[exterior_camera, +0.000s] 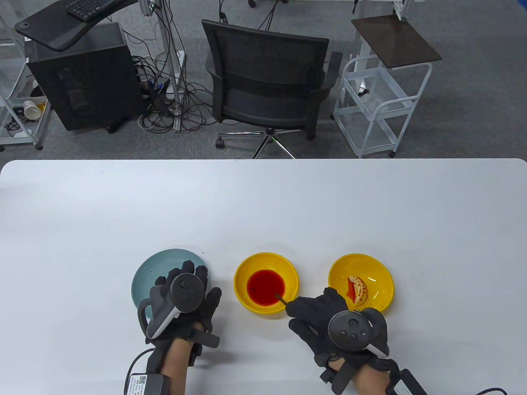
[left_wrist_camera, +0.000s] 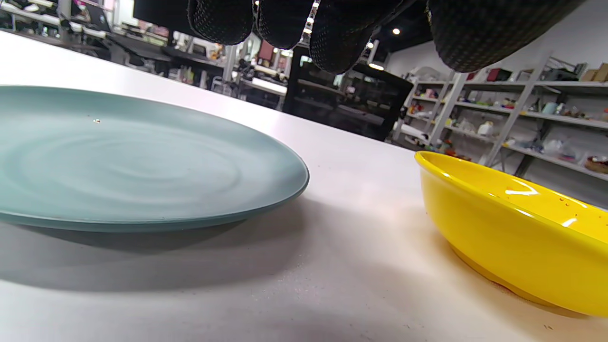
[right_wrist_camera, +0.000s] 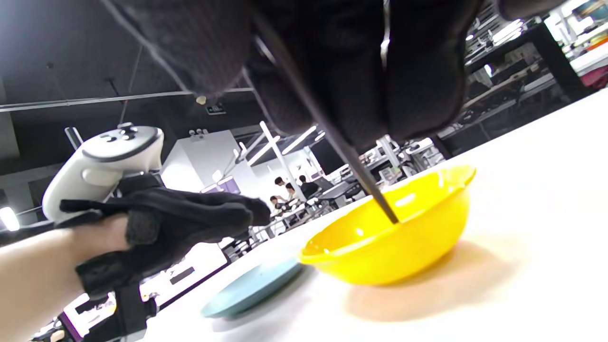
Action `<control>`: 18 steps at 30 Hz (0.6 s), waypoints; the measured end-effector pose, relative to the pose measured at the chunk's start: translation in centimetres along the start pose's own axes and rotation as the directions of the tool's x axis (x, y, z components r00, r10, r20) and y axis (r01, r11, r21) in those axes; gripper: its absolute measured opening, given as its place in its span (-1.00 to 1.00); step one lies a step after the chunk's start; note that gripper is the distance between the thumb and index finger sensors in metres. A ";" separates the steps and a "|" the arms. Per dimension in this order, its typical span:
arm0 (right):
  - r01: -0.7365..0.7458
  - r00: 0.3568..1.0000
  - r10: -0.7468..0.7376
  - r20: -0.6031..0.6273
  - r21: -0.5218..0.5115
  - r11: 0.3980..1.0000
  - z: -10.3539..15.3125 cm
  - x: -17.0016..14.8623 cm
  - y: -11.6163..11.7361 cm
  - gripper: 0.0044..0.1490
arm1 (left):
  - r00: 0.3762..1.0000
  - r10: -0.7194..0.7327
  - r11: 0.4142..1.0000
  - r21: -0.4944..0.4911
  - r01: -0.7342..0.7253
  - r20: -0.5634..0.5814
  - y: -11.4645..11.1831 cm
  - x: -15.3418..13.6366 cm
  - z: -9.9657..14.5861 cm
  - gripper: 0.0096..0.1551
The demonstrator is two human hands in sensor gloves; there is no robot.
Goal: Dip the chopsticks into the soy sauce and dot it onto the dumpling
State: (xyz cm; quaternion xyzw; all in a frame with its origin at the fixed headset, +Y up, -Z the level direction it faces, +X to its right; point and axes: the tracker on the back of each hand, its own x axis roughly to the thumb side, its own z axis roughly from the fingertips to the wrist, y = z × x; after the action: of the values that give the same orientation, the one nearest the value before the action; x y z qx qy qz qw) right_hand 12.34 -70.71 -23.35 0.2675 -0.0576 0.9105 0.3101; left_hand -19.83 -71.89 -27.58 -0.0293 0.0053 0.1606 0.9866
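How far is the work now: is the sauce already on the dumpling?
Done: the right hand holds the chopsticks. In hand: their tips are in the red sauce of the middle yellow bowl. Left: dotting the dumpling in the right bowl. The left hand hovers over the blue plate.

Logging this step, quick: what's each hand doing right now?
Left hand: open, holding nothing, fingers spread over the blue plate.
Right hand: grips the chopsticks, tips in the soy sauce.
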 end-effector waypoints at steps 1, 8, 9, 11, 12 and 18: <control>-0.003 1.000 0.003 0.000 0.001 1.000 0.0 0.0 0.0 -0.37 | 1.000 0.000 1.000 -0.002 0.000 -0.001 0.0 0.0 0.0 -0.11; -0.006 1.000 0.007 -0.015 0.024 1.000 0.0 0.0 0.0 -0.37 | 1.000 0.000 1.000 -0.013 -0.001 -0.004 -0.1 0.0 0.0 -0.11; -0.004 1.000 0.004 -0.017 0.026 1.000 0.0 0.0 0.0 -0.37 | 1.000 0.001 1.000 -0.014 -0.001 -0.004 -0.1 0.0 0.0 -0.11; 0.001 1.000 0.000 -0.021 0.026 1.000 0.0 0.0 0.0 -0.37 | 1.000 0.005 1.000 -0.023 -0.005 -0.005 -0.1 0.0 0.0 -0.11; 0.002 1.000 -0.001 -0.022 0.025 1.000 0.0 -0.1 0.0 -0.37 | 1.000 0.007 1.000 -0.027 -0.007 -0.005 -0.1 0.0 0.0 -0.11; 0.014 0.999 -0.013 -0.034 0.016 1.000 0.0 -0.3 -0.4 -0.36 | 1.000 0.023 0.999 -0.044 -0.023 0.004 -0.2 0.1 0.0 -0.11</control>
State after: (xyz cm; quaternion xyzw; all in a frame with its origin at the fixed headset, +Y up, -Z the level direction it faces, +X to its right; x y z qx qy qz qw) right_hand 12.80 -70.56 -23.54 0.2552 -0.0432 0.9131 0.3151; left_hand -19.67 -72.09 -27.57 -0.0503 -0.0002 0.1722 0.9838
